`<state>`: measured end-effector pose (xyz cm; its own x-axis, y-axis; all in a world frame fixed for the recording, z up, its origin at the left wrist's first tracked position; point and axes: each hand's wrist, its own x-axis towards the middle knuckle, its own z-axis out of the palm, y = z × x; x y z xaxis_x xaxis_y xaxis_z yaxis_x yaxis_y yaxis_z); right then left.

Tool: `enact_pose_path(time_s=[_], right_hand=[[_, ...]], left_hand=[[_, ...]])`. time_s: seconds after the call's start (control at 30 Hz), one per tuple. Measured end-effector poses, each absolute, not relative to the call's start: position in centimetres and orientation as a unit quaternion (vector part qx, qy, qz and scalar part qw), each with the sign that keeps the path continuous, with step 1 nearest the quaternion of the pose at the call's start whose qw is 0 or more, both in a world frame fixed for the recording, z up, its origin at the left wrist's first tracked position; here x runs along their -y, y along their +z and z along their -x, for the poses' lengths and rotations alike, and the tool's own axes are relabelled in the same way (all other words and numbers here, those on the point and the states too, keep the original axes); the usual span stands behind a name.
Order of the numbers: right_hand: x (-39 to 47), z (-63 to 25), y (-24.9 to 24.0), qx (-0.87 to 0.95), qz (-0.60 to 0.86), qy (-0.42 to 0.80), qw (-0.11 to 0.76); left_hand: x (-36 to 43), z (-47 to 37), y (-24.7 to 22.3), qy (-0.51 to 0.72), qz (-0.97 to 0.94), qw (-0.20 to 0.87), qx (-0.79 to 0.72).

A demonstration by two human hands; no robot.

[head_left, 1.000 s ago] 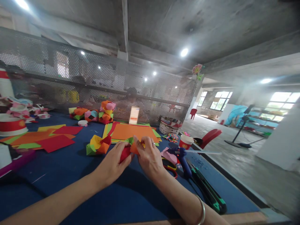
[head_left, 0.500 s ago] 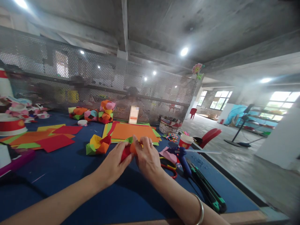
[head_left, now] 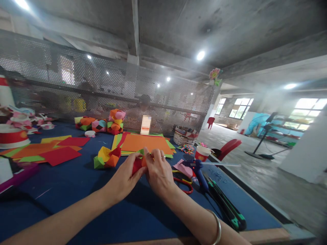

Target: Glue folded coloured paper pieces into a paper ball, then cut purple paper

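Observation:
Between my two hands is a small folded paper piece (head_left: 138, 165) in red, orange and green, held above the blue table. My left hand (head_left: 127, 175) is closed on its red side. My right hand (head_left: 160, 172), with a ring on one finger, pinches the orange side; the fingers hide much of the paper. Left of my hands sits a similar folded paper piece (head_left: 107, 157) in yellow, green and red. Just behind them lies a stack of coloured paper sheets (head_left: 145, 143), orange on top. Scissors (head_left: 187, 187) with red and yellow handles rest by my right wrist.
Right of my hands are a blue glue gun (head_left: 200, 172), a green-and-black cutter (head_left: 227, 202) and a red-and-white paper cup (head_left: 202, 153). A woven basket (head_left: 185, 135) stands behind. Loose coloured sheets (head_left: 60, 156) lie left. Finished paper shapes (head_left: 116, 122) line the mesh screen (head_left: 166, 98).
My right-hand fingers have shifted slightly over the paper piece, and less of its orange part shows. Both hands stay in nearly the same place.

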<state>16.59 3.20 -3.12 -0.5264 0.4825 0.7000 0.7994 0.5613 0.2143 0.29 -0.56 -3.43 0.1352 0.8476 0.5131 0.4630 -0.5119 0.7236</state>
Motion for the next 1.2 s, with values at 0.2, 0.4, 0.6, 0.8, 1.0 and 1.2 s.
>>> enact_pose_path(time_s=[0.2,0.4,0.6,0.8,1.0,1.2], right_hand=[[-3.2,-16.5,-3.1,0.835,0.391,-0.230,0.310],[-2.9,-16.3,-2.9,0.840,0.395,-0.159,0.335],[-4.0,-17.3,-2.4,0.825,0.359,0.103,0.424],[-5.3,-17.5,-1.7,0.616,0.430,0.460,0.474],[-4.4,-17.0,-1.7,0.604,0.348,0.571,0.433],[-4.6,-17.1,-1.7,0.567,0.348,0.619,0.417]], left_hand=[[0.3,0.1,-3.2,0.479,-0.749,0.178,-0.422],[-0.2,0.6,-3.0,0.487,-0.736,0.168,-0.439],[-1.0,1.3,-2.6,0.520,-0.667,0.273,-0.459],[-1.1,1.2,-2.5,0.547,-0.589,0.405,-0.437],[-1.0,0.8,-3.0,0.496,-0.593,0.486,-0.408],[-2.1,1.5,-4.3,0.486,-0.643,0.425,-0.412]])
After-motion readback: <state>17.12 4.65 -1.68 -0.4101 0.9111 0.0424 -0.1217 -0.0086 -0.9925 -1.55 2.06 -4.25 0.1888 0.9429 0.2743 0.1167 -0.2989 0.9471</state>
